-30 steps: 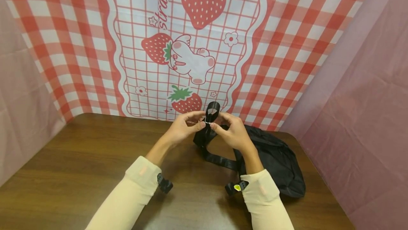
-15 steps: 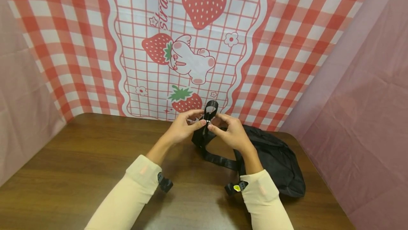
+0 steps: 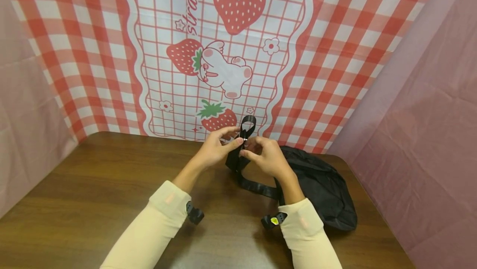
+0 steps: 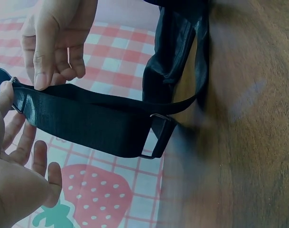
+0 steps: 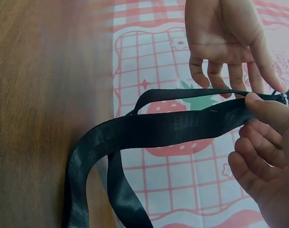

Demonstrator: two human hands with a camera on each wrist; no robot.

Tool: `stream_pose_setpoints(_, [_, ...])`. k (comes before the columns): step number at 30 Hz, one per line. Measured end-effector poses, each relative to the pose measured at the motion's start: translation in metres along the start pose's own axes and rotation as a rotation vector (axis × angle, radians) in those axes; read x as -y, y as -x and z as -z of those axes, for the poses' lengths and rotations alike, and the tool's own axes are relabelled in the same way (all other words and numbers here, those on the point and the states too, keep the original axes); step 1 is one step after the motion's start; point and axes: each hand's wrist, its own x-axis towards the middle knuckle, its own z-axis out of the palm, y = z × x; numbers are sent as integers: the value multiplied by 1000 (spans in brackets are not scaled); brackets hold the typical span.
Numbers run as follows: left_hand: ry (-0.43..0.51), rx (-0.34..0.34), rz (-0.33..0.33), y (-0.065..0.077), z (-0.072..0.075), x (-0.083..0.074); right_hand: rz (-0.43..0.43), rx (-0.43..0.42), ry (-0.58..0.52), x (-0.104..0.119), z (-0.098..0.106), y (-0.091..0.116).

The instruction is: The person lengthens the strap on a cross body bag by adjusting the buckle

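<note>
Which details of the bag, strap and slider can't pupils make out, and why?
Head view: part of the bag, behind the right hand and wrist.
Head view: how the strap threads the slider, too small.
Left wrist view: much of the bag, past the top edge.
Right wrist view: where the strap leads, past the bottom edge.

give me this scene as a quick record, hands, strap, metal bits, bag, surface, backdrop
left hand: pinches the strap at the slider
right hand: pinches the strap beside the slider
strap: black, a loop jutting beyond the hands, runs to the bag
slider: metal, on the strap, by the left thumb
ring: metal, on the strap, away from the fingers
bag: black, beside the right arm
table: brown, wood-grained
cloth: red-white check, strawberries
</note>
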Motion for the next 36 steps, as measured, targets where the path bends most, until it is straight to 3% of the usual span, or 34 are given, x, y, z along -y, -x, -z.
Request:
stream_pose_setpoints(12, [-34,20,59,2,-2,-1,52,-35,75,-5,5,2])
stream_pose_setpoints(21, [-63,-10,36,2,-1,1,28,-60,76,-7,10,3])
stream_pose_setpoints(36, [-33,-47,36,6,17,5,-54,-59,83,-15,21,6])
